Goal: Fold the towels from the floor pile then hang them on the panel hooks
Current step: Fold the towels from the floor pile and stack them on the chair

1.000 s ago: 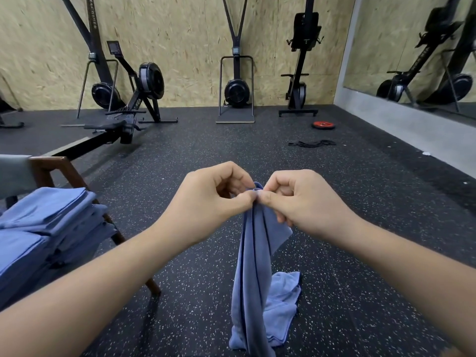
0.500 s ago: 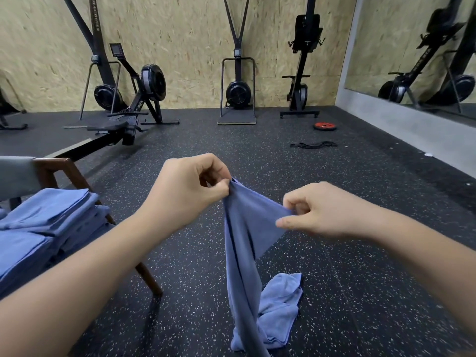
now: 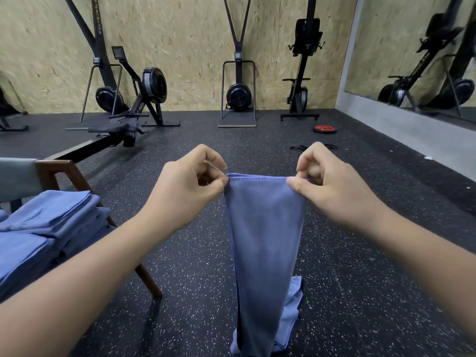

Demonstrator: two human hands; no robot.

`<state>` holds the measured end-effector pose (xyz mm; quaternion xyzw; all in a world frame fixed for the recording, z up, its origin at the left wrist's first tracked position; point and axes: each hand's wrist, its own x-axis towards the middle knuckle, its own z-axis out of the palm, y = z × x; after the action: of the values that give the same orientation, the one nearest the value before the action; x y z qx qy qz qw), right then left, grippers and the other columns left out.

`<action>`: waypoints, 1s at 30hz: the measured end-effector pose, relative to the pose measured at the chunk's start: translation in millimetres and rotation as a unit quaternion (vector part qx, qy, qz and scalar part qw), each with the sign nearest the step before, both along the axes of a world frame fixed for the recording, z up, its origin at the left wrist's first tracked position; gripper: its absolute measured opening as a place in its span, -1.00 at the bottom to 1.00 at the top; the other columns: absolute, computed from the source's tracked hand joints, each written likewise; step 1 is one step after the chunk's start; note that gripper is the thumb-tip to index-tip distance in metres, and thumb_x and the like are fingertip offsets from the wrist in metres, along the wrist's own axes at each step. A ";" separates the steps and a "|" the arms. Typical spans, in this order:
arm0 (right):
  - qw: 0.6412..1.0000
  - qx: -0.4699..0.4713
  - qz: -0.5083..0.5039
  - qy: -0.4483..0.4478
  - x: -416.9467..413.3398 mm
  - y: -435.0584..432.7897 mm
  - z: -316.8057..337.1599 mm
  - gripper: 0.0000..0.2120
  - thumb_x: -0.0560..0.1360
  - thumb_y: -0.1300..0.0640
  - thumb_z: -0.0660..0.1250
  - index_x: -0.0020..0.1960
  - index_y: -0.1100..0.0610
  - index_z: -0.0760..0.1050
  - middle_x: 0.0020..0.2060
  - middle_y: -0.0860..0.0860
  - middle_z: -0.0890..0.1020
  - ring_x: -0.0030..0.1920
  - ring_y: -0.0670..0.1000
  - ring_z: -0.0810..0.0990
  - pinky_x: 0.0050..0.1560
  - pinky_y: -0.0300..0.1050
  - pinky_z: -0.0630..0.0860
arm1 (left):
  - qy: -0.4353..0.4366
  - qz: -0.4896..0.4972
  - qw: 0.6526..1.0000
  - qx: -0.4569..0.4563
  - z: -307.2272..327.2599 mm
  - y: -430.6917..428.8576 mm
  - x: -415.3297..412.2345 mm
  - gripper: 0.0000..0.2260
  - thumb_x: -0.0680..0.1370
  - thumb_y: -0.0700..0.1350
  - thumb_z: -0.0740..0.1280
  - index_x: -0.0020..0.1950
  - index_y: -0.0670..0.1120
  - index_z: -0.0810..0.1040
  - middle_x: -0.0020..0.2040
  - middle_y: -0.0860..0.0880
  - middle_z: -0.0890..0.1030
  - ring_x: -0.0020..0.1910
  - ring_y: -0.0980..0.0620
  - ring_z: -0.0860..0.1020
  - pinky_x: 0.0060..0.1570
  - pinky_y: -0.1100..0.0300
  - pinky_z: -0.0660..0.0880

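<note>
Blue towel (image 3: 265, 228) hangs btwn both hands over the floor (image 3: 360, 279); left hand (image 3: 185, 191) & right hand (image 3: 332, 189) each pinch a top corner. Folded towels (image 3: 43, 228) stacked at left.

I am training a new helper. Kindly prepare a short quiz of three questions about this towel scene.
1. True or false: the left hand and the right hand both pinch the top edge of the blue towel.
2. Where does the stack of folded towels lie? A) on the chair B) on the rowing machine C) on a hook
3. Fill in: more blue cloth lies on the ___, under the blue towel.

Key: 1 true; 2 A; 3 floor.
</note>
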<state>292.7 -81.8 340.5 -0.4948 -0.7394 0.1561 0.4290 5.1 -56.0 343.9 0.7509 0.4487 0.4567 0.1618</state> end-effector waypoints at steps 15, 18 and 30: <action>0.985 -0.075 0.122 -0.097 -28.0 0.8 -23.2 -0.85 0.57 0.00 0.53 0.09 -0.10 0.61 -0.04 -0.15 0.68 0.01 -0.21 0.62 0.07 -0.23 0.48 | 0.095 -0.137 0.986 -0.013 -9.3 -13.4 24.2 -0.76 0.58 -0.21 0.51 0.06 0.04 0.50 -0.16 0.12 0.68 -0.18 0.04 0.64 -0.15 0.20 0.53; 0.985 -0.076 0.148 -0.054 -29.2 5.2 -24.5 -0.89 0.59 0.12 0.52 -0.03 0.05 0.59 -0.16 -0.04 0.64 -0.13 -0.16 0.55 -0.06 -0.22 0.44 | 0.070 -0.146 0.986 -0.026 -14.3 -10.8 25.0 -0.77 0.59 -0.22 0.49 0.06 0.04 0.49 -0.18 0.11 0.68 -0.20 0.03 0.62 -0.15 0.16 0.54; 0.988 -0.029 0.120 -0.089 -24.8 9.6 -19.4 -0.85 0.65 0.06 0.43 0.01 -0.03 0.45 -0.24 -0.04 0.59 -0.26 -0.08 0.47 -0.17 -0.17 0.39 | -0.098 -0.234 0.936 -0.244 -72.2 0.3 43.3 -0.85 0.54 -0.13 0.51 0.00 -0.08 0.57 -0.19 0.00 0.57 -0.17 0.03 0.45 -0.06 0.04 0.35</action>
<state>267.9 -72.2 321.0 -0.4266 -0.8237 0.1834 0.3255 48.4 -55.7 271.7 0.7236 0.3395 0.3538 0.4857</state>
